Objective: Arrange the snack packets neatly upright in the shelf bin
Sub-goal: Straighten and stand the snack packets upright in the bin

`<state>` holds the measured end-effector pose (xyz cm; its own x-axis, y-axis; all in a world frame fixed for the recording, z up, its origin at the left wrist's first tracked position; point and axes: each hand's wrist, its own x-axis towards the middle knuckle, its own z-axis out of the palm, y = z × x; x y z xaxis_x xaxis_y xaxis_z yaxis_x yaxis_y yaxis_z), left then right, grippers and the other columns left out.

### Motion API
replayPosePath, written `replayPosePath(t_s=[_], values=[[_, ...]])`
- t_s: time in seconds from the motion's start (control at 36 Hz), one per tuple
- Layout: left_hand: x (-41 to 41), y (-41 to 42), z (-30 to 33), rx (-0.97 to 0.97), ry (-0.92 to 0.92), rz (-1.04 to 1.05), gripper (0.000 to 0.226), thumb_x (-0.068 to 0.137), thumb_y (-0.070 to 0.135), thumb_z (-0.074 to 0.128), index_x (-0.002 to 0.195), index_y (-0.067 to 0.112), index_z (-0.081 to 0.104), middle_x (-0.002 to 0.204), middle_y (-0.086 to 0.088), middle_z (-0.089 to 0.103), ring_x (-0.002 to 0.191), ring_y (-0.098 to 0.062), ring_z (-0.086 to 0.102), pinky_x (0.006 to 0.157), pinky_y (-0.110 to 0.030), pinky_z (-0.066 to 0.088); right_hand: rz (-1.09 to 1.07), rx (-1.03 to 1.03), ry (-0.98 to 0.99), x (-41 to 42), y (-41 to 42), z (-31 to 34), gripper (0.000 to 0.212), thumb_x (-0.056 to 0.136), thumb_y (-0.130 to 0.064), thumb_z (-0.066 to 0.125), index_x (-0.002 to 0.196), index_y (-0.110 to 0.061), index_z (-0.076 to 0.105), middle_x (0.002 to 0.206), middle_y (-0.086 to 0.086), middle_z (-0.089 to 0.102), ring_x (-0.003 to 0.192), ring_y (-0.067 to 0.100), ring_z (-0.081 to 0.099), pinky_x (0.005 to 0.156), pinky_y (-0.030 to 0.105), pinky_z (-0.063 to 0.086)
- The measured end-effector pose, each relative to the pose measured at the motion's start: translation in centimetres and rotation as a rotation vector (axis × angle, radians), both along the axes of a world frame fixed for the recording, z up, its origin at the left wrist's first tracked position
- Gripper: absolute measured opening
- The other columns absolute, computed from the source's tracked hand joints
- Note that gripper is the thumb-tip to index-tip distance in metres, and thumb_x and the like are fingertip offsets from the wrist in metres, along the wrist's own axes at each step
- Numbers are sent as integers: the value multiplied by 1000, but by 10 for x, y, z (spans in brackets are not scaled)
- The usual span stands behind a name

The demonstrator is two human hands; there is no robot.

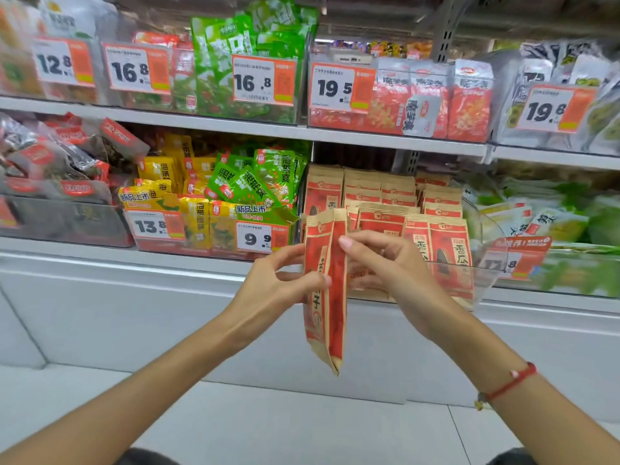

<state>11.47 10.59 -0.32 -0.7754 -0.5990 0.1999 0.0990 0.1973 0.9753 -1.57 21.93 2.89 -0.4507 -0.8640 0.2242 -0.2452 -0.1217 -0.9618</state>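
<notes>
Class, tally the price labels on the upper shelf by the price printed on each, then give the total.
12.8 label: 1
16.8 labels: 2
19.5 label: 1
19.8 label: 1
Total: 5

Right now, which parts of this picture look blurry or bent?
Head view: the red-and-tan paper snack packets held by left hand and right hand look sharp; the shelf edges bow from the wide lens, and the green bags at far right smear.
</notes>
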Motion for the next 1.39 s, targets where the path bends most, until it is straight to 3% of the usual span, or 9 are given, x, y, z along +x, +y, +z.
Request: replayPosePath(t_s=[0.17,0.28,0.44,0.58,0.69,0.92,1.08,1.19,1.39], values=[[-1,-2,-1,-9,1,16,74,46,44,71,117,23,64,102,14,72,91,-7,70,76,-25,58,42,25,-60,-3,0,-1,22,93,-23,58,108,-14,72,96,9,75,92,29,69,67,22,56],[0,-7,3,49,94,94,74,46,43,72,115,19,66,106,4,72,95,-10,69,73,-24,58,88,39,73,-3,4,0,19,87,-24,64,104,-26,72,90,-5,75,81,8,69,70,18,55],[3,-13,5,106,217,246,43,63,30,70,105,20,69,101,1,73,93,-12,69,68,-20,56,27,6,317,9,0,-15,39,83,-17,73,119,-31,65,102,-9,69,84,4,68,80,24,56],[-1,-9,5,97,207,370,57,58,37,77,112,28,63,100,13,70,91,1,67,87,-33,55,-42,-25,433,9,-5,-23,38,89,-24,66,124,-39,59,106,-13,64,91,5,64,81,31,57],[-3,0,7,73,165,415,84,54,42,89,127,33,49,106,18,64,98,2,63,81,-19,46,-114,-40,496,13,-6,-25,41,81,-41,71,120,-46,58,105,-23,61,95,0,60,78,25,56],[4,-7,6,125,142,286,77,50,64,77,119,33,62,117,15,66,111,-6,62,103,-40,45,-104,-89,247,-10,3,-11,26,83,-26,70,102,-42,63,94,-27,70,88,-5,66,71,13,52],[6,-4,14,142,78,95,39,75,35,68,113,27,66,107,9,73,99,-7,69,80,-22,56,-19,-11,165,-18,8,-6,23,85,-25,68,102,-40,64,96,-22,72,89,-5,66,70,13,53],[2,-3,9,153,72,181,21,82,24,70,103,21,71,97,1,75,93,-15,71,73,-23,58,-97,-2,246,-15,5,-12,27,87,-25,67,108,-40,61,100,-24,70,97,-7,63,80,17,54],[-7,8,11,229,246,376,11,85,18,70,94,12,70,89,-5,74,79,-9,72,58,-17,55,-212,116,681,6,1,-27,92,68,-57,76,142,-45,22,134,-26,37,121,-6,41,100,22,40]])
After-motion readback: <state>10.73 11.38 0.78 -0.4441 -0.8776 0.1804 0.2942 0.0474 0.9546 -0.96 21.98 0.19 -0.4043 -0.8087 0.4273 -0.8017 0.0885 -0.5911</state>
